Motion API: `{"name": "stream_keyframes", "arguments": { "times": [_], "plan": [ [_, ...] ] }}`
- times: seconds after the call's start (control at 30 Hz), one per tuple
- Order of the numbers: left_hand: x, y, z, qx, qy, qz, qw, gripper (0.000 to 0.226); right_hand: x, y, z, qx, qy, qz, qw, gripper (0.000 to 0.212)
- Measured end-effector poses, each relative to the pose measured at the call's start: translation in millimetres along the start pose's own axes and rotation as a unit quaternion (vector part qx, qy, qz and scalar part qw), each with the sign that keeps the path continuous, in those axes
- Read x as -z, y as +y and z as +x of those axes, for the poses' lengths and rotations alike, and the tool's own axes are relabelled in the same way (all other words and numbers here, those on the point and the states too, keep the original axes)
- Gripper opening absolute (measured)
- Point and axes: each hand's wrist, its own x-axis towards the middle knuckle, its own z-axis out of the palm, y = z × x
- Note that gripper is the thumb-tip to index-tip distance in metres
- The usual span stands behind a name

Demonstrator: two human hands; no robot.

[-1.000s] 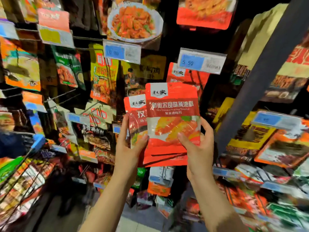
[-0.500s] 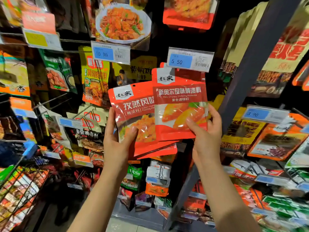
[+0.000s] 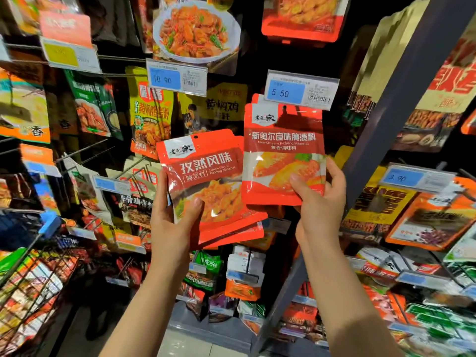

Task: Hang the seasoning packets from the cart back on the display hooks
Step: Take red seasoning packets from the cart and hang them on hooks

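1. Since half a second ago, the right hand (image 3: 320, 202) has lifted its red New Orleans packet (image 3: 283, 153) clear of the left-hand stack, up under the 5.50 price tag (image 3: 300, 90).
2. Right hand pinches that packet's lower edge, thumb on front.
3. Left hand (image 3: 171, 222) grips a fanned stack of cumin packets (image 3: 206, 184), thumb across the front one.
4. Progress: the raised packet sits against matching red packets at the hook, but whether its hole is on the prong is hidden by the tag. The stack in the left hand remains to be hung.
5. Readable writing: "New Orleans Pickling Material", "Cumin Flavor Pickling Material", a 10.90 tag (image 3: 176, 78), a 3.90 tag (image 3: 412, 177).
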Motion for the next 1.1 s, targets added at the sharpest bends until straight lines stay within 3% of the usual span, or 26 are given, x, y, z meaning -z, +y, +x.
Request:
{"name": "stream_keyframes", "arguments": {
  "times": [0.3,0.5,0.57,0.63,0.73,0.83,1.03,1.1],
  "plan": [
    [47,11,2,-0.009,0.063,0.057,0.996,0.076,-53,28,59,0.023,0.043,-0.166,0.985,0.055],
    [39,21,-4,-0.017,0.034,0.032,0.999,0.076,-39,38,38,0.041,0.018,-0.299,0.953,0.058],
    [29,22,-7,-0.019,0.020,0.021,0.999,0.082,-28,35,9,0.060,-0.035,-0.275,0.959,0.052],
    [16,26,-7,-0.022,0.020,0.009,1.000,0.086,-25,20,-18,0.014,-0.152,-0.179,0.972,0.045],
    [-8,35,-6,-0.046,0.006,0.003,0.999,0.079,-29,-4,-38,0.002,-0.297,-0.140,0.945,0.059],
    [-26,51,4,-0.082,-0.015,0.008,0.997,0.071,-36,-22,-37,0.094,-0.260,-0.160,0.948,0.077],
    [-54,81,40,-0.050,-0.148,-0.035,0.987,0.061,-45,-59,2,0.146,-0.172,-0.081,0.971,0.066],
    [-64,88,48,-0.060,-0.182,-0.055,0.980,0.071,-50,-73,18,0.152,-0.161,-0.032,0.975,0.064]
  ]
}}
